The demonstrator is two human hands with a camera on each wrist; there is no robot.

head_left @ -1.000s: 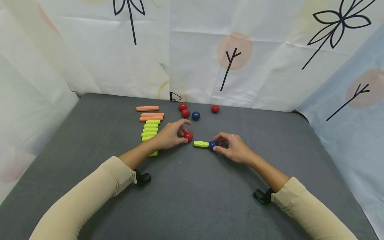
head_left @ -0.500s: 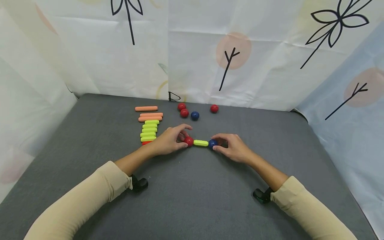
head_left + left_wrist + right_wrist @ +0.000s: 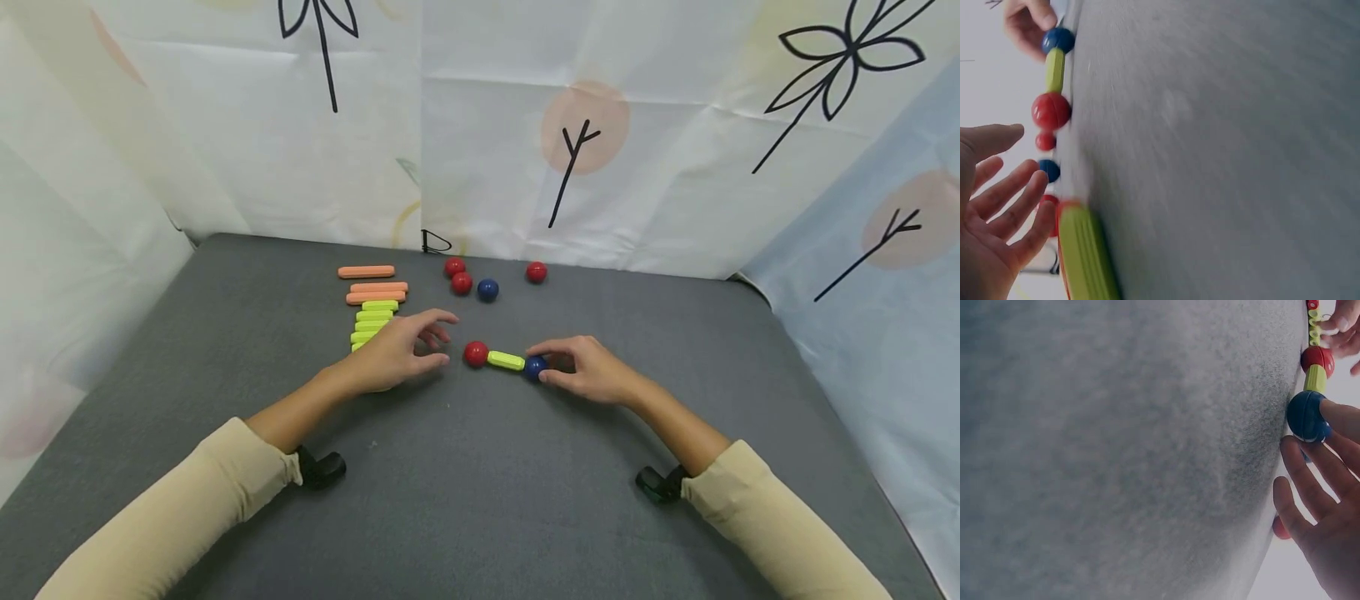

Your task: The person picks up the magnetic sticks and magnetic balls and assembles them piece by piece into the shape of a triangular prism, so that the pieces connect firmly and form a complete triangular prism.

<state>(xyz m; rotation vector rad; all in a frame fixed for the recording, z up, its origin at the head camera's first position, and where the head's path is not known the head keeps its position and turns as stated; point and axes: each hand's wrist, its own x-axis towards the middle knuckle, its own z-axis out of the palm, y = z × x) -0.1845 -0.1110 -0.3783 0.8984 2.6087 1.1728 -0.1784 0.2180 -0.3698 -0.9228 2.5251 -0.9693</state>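
well, the left hand (image 3: pixel 405 354) holds nothing, its fingers loosely bent, at nine o'clock from the glossy red ball (image 3: pixel 476 354). the right hand (image 3: pixel 592 371), its forearm running back toward four o'clock, pinches the blue ball (image 3: pixel 535 367). a short yellow-green rod (image 3: pixel 506 361) joins both balls on the gray table (image 3: pixel 517 508), slanting toward four o'clock.
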